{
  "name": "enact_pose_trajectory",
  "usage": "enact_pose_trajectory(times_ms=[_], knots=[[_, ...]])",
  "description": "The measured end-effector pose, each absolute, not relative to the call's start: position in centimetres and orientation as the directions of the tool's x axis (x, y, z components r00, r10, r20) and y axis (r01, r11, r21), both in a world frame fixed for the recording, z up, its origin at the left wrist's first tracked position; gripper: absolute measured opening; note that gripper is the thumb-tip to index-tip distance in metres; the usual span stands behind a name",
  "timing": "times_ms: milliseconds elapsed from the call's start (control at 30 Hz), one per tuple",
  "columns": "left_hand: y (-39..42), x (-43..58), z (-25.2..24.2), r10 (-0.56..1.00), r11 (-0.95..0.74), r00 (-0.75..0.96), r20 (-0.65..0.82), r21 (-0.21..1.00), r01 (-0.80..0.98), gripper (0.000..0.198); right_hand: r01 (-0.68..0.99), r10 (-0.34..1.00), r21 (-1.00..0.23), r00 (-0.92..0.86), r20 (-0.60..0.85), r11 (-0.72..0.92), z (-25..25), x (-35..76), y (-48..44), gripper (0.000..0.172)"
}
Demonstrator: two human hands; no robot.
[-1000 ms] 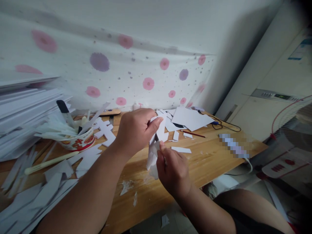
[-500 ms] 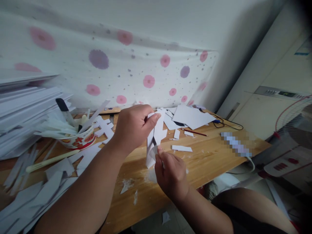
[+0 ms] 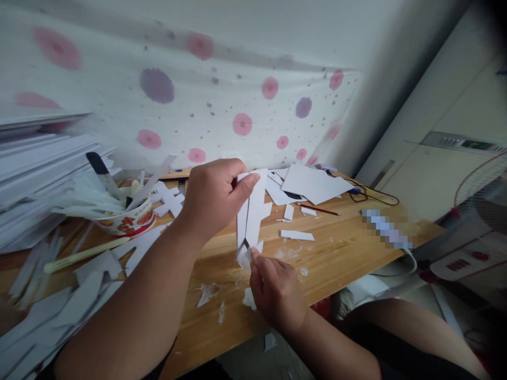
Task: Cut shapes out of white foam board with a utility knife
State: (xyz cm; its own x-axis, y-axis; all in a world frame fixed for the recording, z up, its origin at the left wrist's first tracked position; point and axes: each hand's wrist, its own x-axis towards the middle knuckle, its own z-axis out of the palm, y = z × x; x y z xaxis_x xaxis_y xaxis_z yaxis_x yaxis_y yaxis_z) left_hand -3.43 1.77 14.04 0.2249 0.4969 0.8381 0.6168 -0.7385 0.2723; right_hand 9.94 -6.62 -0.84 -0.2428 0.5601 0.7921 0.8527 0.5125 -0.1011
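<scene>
While the left hand [image 3: 217, 198] pinches the upper end of a narrow white board piece [image 3: 255, 208], thumb across its face, the piece extends over the wooden desk [image 3: 340, 250], its long axis running from twelve to just past six o'clock. The right hand [image 3: 276, 287], curled closed around a dark-tipped tool [image 3: 246, 243] (its handle largely hidden by the fingers), lies at five o'clock from the piece; the tip points toward eleven, at the lower end. The left hand is nearer.
</scene>
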Motion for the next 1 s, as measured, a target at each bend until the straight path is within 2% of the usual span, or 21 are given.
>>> enact_pose_trajectory(times_ms=[367,667,833,933,1000], knots=[[1.8,-3.4,14.0,0.513,-0.740,0.225,0.828,0.295,0.604,0.030,0.855,0.570,-0.084,-0.265,0.778,0.511,-0.8,10.1,-6.7,0.026],[1.9,-3.3,13.8,0.520,-0.746,0.209,0.828,0.322,0.583,0.031,0.862,0.552,-0.008,-0.317,0.771,0.507,-1.5,10.5,-6.6,0.025],[2.0,-3.8,14.4,0.517,-0.775,0.277,0.810,0.306,0.552,0.032,0.854,0.554,-0.069,-0.271,0.787,0.516,-1.9,10.4,-6.4,0.023],[2.1,-4.0,14.2,0.551,-0.792,0.314,0.773,0.366,0.488,0.033,0.846,0.552,-0.127,-0.217,0.805,0.518,-1.7,10.1,-6.4,0.024],[2.1,-4.0,13.5,0.577,-0.781,0.266,0.772,0.425,0.459,0.030,0.839,0.566,-0.177,-0.178,0.805,0.515,-1.5,10.0,-6.4,0.025]])
